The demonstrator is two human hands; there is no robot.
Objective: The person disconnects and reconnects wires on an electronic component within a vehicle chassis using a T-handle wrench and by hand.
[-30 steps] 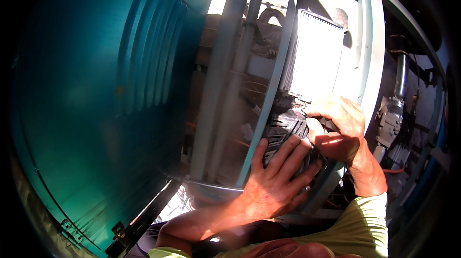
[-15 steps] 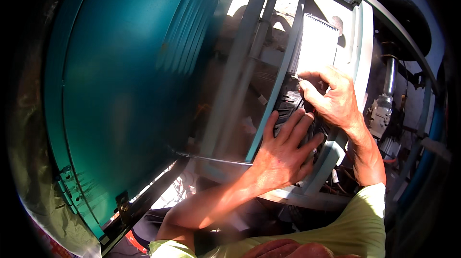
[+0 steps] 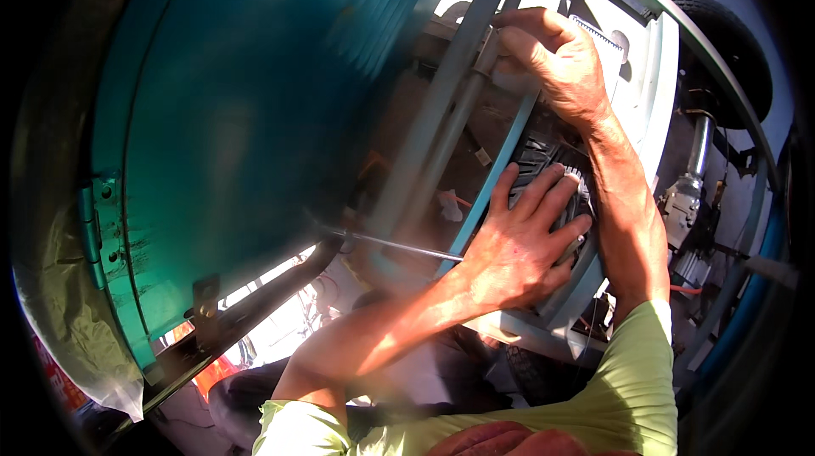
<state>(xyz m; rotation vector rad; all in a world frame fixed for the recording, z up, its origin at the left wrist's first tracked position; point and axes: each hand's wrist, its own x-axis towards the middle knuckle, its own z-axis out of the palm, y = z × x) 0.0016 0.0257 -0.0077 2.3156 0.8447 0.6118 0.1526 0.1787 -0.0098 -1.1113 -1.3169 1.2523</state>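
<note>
My left hand (image 3: 526, 235) lies with fingers spread over a black ribbed part (image 3: 535, 150) set between the rails of a pale green metal frame (image 3: 666, 74). Its palm hides much of that part. Farther ahead, my right hand (image 3: 560, 61) is raised above the frame, thumb and fingertips pinched together close to a frame bar (image 3: 480, 74). Whatever sits in that pinch is too small or hidden to make out. Beneath the right hand, partly covered, is a glaring white rectangular piece (image 3: 613, 57) with a dark toothed far edge.
A large teal metal panel (image 3: 229, 133) with a hinge (image 3: 102, 227) fills the left side. From its lower edge a thin metal rod (image 3: 399, 245) reaches toward my left wrist. At right are a tyre (image 3: 722, 48) and a silver shaft (image 3: 701, 146) ending in a metal housing (image 3: 681, 208).
My right hand has lifted away from the black ribbed part and moved forward and left, to above the frame bar. My left hand stays on the part. The whole view has shifted slightly.
</note>
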